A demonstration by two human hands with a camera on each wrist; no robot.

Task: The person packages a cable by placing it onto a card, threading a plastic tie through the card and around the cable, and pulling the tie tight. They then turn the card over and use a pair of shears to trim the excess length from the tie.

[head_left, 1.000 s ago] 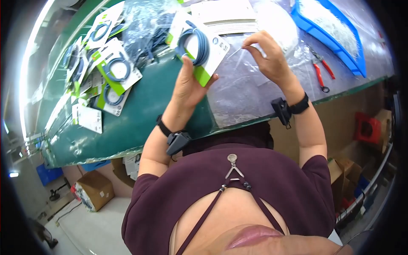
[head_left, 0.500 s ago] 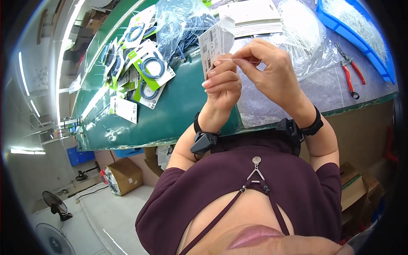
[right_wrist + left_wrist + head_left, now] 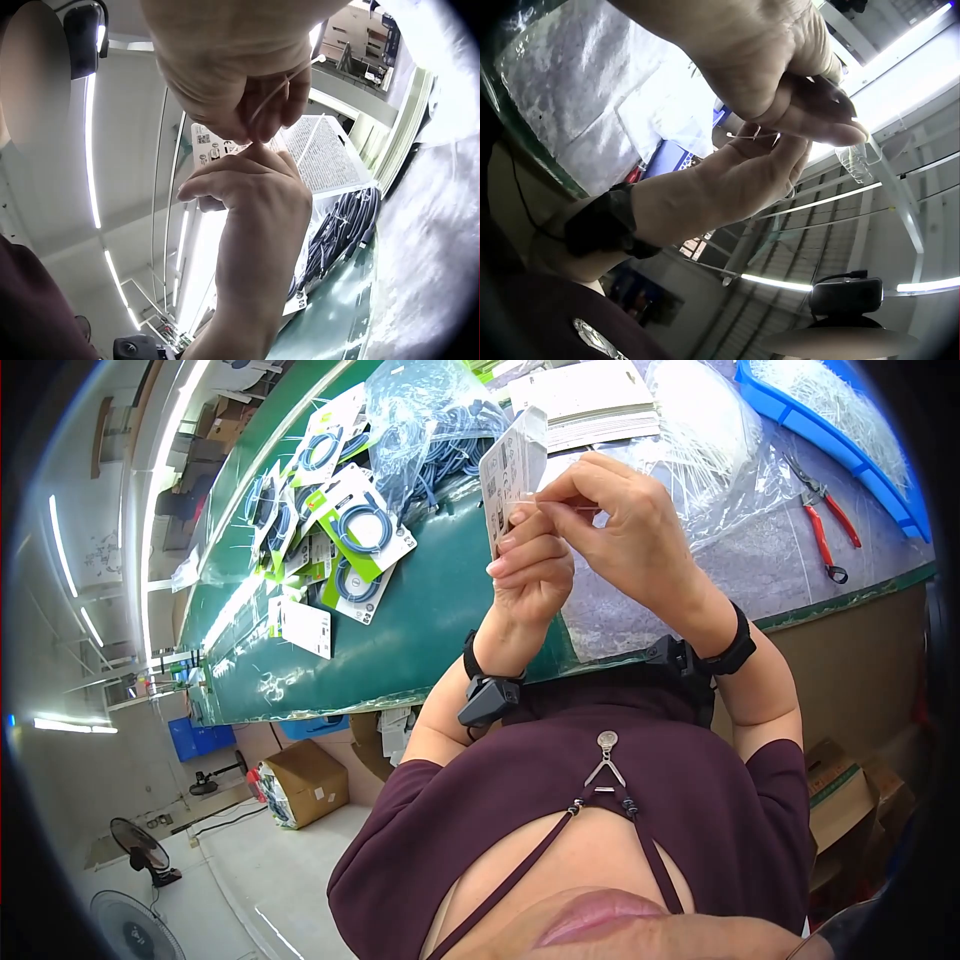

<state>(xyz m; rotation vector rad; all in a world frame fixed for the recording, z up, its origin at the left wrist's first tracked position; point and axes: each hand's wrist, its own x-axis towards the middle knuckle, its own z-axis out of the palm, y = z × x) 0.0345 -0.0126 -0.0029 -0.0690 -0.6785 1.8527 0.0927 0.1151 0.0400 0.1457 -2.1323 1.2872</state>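
My left hand grips a printed cardboard package card, its back face tilted towards me. Printed text and a code square also show on the card in the right wrist view. Fingertips of my right hand pinch a thin white plastic tie close to the left fingers, at the card's edge. A small knob ends the tie. The coiled cable seen on the card's front earlier is hidden now.
Carded blue cables lie in a pile at the left, beside a clear bag of loose cables. Further right are a stack of white cards, a heap of white ties, red-handled pliers and a blue tray.
The left hand has turned the card from its front to its back. My right hand, first apart with the tie, has come over to the left fingers and stays there.
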